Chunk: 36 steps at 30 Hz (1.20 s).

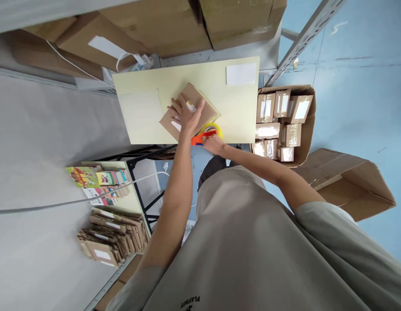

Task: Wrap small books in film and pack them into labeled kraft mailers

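Observation:
A brown cardboard box [203, 113] lies at a slant on the pale yellow table [142, 125], with a white label partly covered by my hand. My left hand [186, 115] rests flat on its top, fingers spread. Close to the box's near corner, my right hand [214, 143] grips an orange tape dispenser [198, 138] that carries a yellow-rimmed roll of tape. The dispenser is by the table's near edge, and whether it touches the box I cannot tell.
A white paper [241, 74] lies at the table's far right. Right of the table stands an open carton [309, 129] with several labelled boxes, then another open carton [352, 181]. Folded cardboard [112, 237] and books [106, 181] are at left. Large boxes [161, 30] line the back shelf.

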Available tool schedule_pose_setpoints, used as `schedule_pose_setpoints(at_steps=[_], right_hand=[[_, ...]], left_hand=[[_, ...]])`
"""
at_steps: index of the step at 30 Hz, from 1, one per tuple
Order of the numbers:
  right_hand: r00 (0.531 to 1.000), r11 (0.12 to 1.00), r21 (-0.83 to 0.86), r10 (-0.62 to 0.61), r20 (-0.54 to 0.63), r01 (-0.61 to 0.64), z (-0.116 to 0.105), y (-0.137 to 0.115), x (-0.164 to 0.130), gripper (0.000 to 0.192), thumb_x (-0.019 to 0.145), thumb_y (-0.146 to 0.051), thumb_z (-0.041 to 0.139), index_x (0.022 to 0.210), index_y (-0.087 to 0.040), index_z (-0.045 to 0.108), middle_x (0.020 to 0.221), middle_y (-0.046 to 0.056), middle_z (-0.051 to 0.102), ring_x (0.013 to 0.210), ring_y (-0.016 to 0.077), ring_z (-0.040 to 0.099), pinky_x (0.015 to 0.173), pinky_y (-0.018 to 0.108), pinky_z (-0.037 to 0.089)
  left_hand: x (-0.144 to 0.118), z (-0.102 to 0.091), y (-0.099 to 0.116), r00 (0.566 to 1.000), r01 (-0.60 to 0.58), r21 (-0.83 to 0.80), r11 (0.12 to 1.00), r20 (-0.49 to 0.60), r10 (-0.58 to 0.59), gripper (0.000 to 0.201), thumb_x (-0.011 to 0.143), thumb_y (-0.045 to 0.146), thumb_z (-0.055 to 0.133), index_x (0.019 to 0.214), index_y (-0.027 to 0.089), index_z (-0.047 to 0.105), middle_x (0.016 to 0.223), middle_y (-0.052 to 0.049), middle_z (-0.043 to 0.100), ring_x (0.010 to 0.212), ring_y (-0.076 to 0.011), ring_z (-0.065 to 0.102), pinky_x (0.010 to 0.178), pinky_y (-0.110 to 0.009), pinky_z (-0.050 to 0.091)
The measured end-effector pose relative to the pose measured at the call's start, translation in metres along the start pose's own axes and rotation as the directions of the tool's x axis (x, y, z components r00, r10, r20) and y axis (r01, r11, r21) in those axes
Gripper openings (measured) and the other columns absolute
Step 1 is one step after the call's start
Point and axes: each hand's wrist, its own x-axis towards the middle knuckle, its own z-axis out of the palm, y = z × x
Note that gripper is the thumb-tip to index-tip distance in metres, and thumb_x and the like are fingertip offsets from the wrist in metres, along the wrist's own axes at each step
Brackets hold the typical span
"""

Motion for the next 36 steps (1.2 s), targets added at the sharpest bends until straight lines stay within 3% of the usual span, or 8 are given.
schedule_pose_setpoints(at_steps=[3, 7, 9, 13, 17, 24, 31, 36], right_hand=[[0.999, 0.998, -0.029, 0.051, -0.013, -0.051, 0.004, -0.02, 0.011, 0.064, 0.103, 0.005, 0.028, 0.154, 0.002, 0.066, 0.154, 0.03, 0.074, 0.134, 0.0378, 0.078, 0.105, 0.048, 0.061], [0.995, 0.995, 0.011, 0.097, -0.011, -0.097, 0.017, -0.007, -0.016, 0.054, 0.113, -0.006, 0.033, 0.161, 0.007, 0.055, 0.141, 0.034, 0.079, 0.129, 0.0369, 0.081, 0.108, 0.048, 0.06], [0.987, 0.986, 0.051, 0.16, 0.011, -0.161, 0.029, 0.017, -0.046, 0.053, 0.119, -0.021, 0.039, 0.16, 0.009, 0.052, 0.134, 0.036, 0.081, 0.127, 0.0384, 0.082, 0.11, 0.049, 0.059], [0.951, 0.946, 0.103, 0.309, 0.004, -0.308, 0.048, 0.084, -0.118, 0.061, 0.122, -0.039, 0.038, 0.162, 0.006, 0.048, 0.142, 0.041, 0.075, 0.132, 0.0456, 0.078, 0.117, 0.059, 0.055], [0.888, 0.888, 0.181, 0.445, -0.115, -0.422, 0.038, 0.136, -0.15, 0.064, 0.122, -0.046, 0.03, 0.158, 0.003, 0.048, 0.141, 0.041, 0.075, 0.129, 0.0498, 0.076, 0.118, 0.066, 0.053], [0.909, 0.927, 0.109, 0.374, -0.184, -0.36, 0.003, 0.14, -0.094, 0.064, 0.125, -0.042, 0.023, 0.157, 0.008, 0.046, 0.14, 0.039, 0.074, 0.131, 0.0424, 0.074, 0.122, 0.054, 0.048], [0.956, 0.966, 0.14, 0.239, -0.17, -0.216, 0.012, 0.111, -0.058, 0.06, 0.12, -0.034, 0.034, 0.162, 0.008, 0.045, 0.143, 0.039, 0.074, 0.137, 0.0471, 0.072, 0.126, 0.062, 0.042], [0.991, 0.994, 0.052, 0.105, -0.087, -0.101, 0.016, 0.067, -0.039, 0.054, 0.117, -0.02, 0.035, 0.161, 0.007, 0.051, 0.14, 0.036, 0.077, 0.13, 0.0425, 0.077, 0.118, 0.056, 0.047]], left_hand=[[-0.006, 0.034, 0.017, 0.998, -0.022, 0.031, 0.999, -0.059, 0.024, 0.129, 0.077, 0.057, 0.103, 0.184, 0.028, 0.037, 0.2, -0.012, 0.006, 0.179, -0.0467, -0.031, 0.144, -0.078, -0.011], [-0.009, 0.044, 0.022, 0.999, -0.052, 0.069, 0.996, 0.019, 0.051, 0.127, 0.078, 0.041, 0.099, 0.186, 0.032, 0.033, 0.2, -0.012, 0.011, 0.181, -0.05, -0.023, 0.143, -0.085, 0.006], [-0.01, 0.04, 0.024, 0.998, -0.048, 0.111, 0.993, 0.037, 0.044, 0.128, 0.079, 0.04, 0.096, 0.188, 0.034, 0.028, 0.2, -0.011, 0.01, 0.181, -0.0493, -0.023, 0.142, -0.086, 0.006], [-0.013, 0.034, 0.034, 0.999, 0.035, 0.376, 0.926, 0.022, -0.046, 0.131, 0.082, 0.046, 0.089, 0.191, 0.032, 0.016, 0.201, -0.011, 0.003, 0.181, -0.0481, -0.026, 0.141, -0.086, 0.0], [-0.014, 0.034, 0.039, 0.996, 0.038, 0.43, 0.902, 0.052, -0.066, 0.132, 0.082, 0.047, 0.087, 0.191, 0.034, 0.015, 0.201, -0.01, 0.0, 0.181, -0.0495, -0.024, 0.139, -0.089, 0.0], [-0.018, 0.021, 0.017, 0.986, -0.16, 0.474, 0.866, 0.124, 0.114, 0.13, 0.079, 0.038, 0.087, 0.19, 0.035, 0.019, 0.2, -0.01, 0.007, 0.182, -0.047, -0.02, 0.14, -0.086, -0.003], [-0.029, 0.007, -0.003, 0.942, -0.306, 0.404, 0.862, 0.258, 0.214, 0.119, 0.082, 0.034, 0.091, 0.186, 0.028, 0.032, 0.2, -0.012, 0.007, 0.183, -0.0473, -0.018, 0.145, -0.076, -0.011], [-0.05, 0.007, -0.021, 0.878, -0.456, 0.319, 0.831, 0.314, 0.361, 0.082, 0.089, 0.025, 0.082, 0.167, 0.035, 0.058, 0.199, -0.001, 0.017, 0.186, -0.0421, -0.009, 0.148, -0.074, -0.007]])
